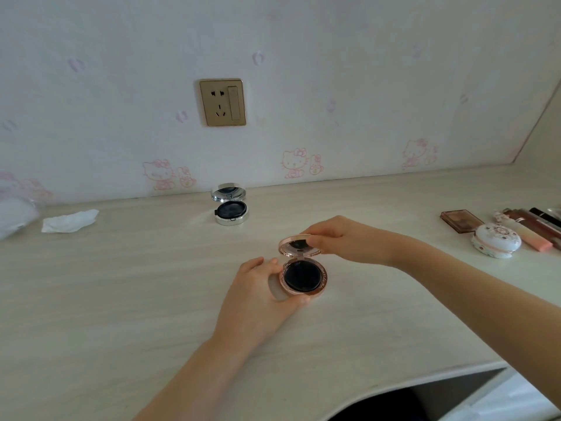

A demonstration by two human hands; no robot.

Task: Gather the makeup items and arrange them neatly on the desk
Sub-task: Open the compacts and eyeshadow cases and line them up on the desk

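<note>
A rose-gold round compact (303,276) with a black puff inside lies open on the desk (121,284) in the middle. My left hand (258,296) cups its base from the left and front. My right hand (343,238) pinches the top edge of its raised mirror lid. Farther back by the wall stands a silver compact (231,211), also open. At the right edge lie a brown eyeshadow palette (461,220), a white flowered round case (496,240) and several lip tubes (534,235).
A crumpled white tissue (70,220) lies at the back left, with a white blurred object (15,217) beside it at the frame edge. A gold wall socket (222,102) sits above the silver compact. The desk's front edge curves inward at the lower right.
</note>
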